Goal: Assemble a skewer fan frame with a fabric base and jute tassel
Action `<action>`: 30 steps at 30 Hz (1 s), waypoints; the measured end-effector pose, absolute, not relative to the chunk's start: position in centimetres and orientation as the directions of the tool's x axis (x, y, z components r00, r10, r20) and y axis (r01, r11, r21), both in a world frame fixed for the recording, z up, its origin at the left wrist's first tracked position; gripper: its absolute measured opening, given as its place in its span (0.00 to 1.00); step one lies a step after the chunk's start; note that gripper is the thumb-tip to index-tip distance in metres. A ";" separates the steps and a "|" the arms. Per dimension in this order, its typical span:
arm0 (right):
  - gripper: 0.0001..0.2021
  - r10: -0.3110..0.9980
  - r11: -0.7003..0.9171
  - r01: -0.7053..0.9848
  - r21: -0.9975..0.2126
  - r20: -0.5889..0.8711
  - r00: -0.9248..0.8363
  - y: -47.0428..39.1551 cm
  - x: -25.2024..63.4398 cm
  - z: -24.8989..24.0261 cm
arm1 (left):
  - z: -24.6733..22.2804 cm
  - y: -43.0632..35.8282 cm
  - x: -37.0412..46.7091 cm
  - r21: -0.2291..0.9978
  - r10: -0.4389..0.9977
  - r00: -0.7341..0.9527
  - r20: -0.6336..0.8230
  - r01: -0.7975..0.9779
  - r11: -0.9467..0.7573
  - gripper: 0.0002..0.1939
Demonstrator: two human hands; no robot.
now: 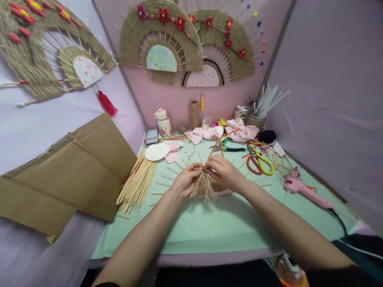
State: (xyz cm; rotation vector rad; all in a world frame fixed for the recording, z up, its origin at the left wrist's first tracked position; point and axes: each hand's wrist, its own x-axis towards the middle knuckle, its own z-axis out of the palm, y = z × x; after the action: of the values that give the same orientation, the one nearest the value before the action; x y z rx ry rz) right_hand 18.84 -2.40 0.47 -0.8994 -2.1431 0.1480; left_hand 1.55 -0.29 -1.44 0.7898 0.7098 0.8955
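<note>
Twine tassel [204, 188] | hangs just below the hands | left hand [191, 175], right hand [220, 169] together, pinching its top

Head camera looks forward and down over both hands [219, 171].

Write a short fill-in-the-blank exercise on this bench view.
The bare left hand and bare right hand meet at the ____ of the frayed tan fibre bundle.
The metal scissors have one red plastic loop and one ____ loop.
The pink plastic glue gun lies to the ____ of the scissors.
Missing words: top; yellow; right.
</note>
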 end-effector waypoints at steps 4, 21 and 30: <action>0.07 0.697 0.708 0.548 -0.446 0.567 -0.439 -0.7 20.0 1.4 | -0.6 1.2 2.0 0.798 0.854 0.450 -0.260 -0.397 0.452 0.13; 0.07 0.770 0.536 0.597 -0.597 0.058 -0.635 6.0 20.8 4.5 | -1.2 3.7 1.4 0.789 0.889 0.365 -0.276 -0.442 0.426 0.21; 0.07 0.837 0.491 0.642 -0.588 0.114 -0.536 4.9 20.0 5.6 | -0.8 3.6 0.9 0.981 0.990 0.140 0.010 -0.192 0.017 0.11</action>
State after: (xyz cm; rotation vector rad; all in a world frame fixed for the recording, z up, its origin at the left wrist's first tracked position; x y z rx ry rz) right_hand 20.00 4.93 5.62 -1.2314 -2.3542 0.6915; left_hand 0.89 3.61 -0.81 1.1272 0.9671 1.1885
